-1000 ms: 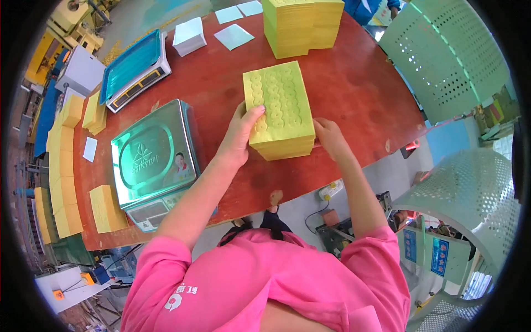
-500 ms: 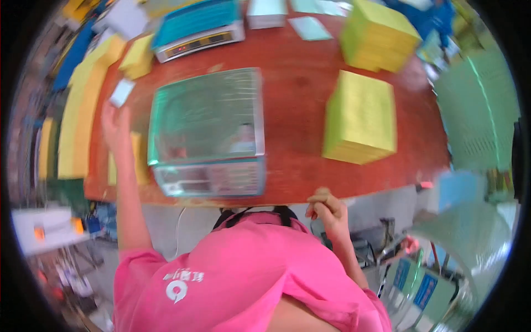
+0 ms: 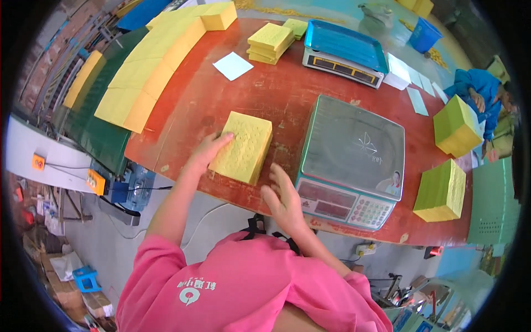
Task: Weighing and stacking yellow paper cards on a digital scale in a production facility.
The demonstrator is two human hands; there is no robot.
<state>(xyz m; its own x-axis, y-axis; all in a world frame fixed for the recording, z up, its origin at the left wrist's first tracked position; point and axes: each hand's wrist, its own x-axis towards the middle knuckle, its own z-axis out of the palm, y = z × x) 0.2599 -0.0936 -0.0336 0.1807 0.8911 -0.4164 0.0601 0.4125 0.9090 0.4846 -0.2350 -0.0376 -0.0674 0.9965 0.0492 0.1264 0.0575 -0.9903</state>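
Observation:
A yellow block (image 3: 241,145), seemingly stacked rough paper, lies on the red table near its front edge. My left hand (image 3: 209,152) rests against the block's left side, fingers stretched out and their tips at its upper edge. My right hand (image 3: 285,200) is off the block's near right corner, apart from it, with fingers spread and nothing in them. Right beside that hand stands a weighing scale (image 3: 354,144) with a flat clear-covered platform and a keypad. A pale blue-white card (image 3: 233,66) lies flat beyond the block.
Yellow blocks form a long row (image 3: 149,72) along the left. Farther back are a smaller yellow stack (image 3: 270,41) and a blue-topped scale (image 3: 345,50). Two yellow-green stacks, the nearer one (image 3: 441,191) included, stand at right. A person in blue (image 3: 480,99) sits beyond.
The view has swung left. My left hand has drawn back from the pale card to the yellow block. My right hand has risen from below the table edge to beside the block, its fingers spreading.

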